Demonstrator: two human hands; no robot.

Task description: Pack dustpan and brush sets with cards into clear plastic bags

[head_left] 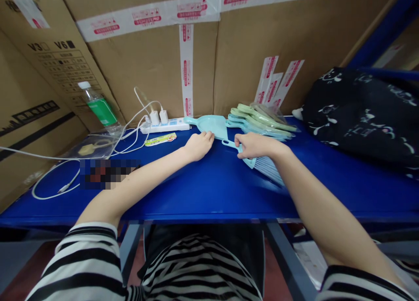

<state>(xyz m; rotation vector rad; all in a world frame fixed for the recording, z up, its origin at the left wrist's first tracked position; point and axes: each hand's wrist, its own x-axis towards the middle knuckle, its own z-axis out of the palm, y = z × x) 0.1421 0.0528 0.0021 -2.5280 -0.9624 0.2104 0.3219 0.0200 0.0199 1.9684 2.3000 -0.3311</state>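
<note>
Your left hand rests on the blue table with its fingers curled against the near edge of the light blue dustpan. The fingers lie close together, and whether they pinch the rim or only touch it cannot be told from here. Your right hand is closed around the handle of the small brush, whose pale bristles fan out to the near right, flat on the table just beside your wrist.

The dustpan sits at the far middle of the table, touching the stack of bagged green and blue pans on its right. A pull on the loose one would likely drag on the slippery wrappers and slide the pile toward the black bag at the far right.

The brush handle looks thin, and your grip sits near its end, so it may twist in your fingers if the bristles catch on the table.

To the far left, the power strip and its white cables lie close to the dustpan's handle; a sweep leftward could snag a cord, and the water bottle stands just beyond, easy to tip near the plugs.
</note>
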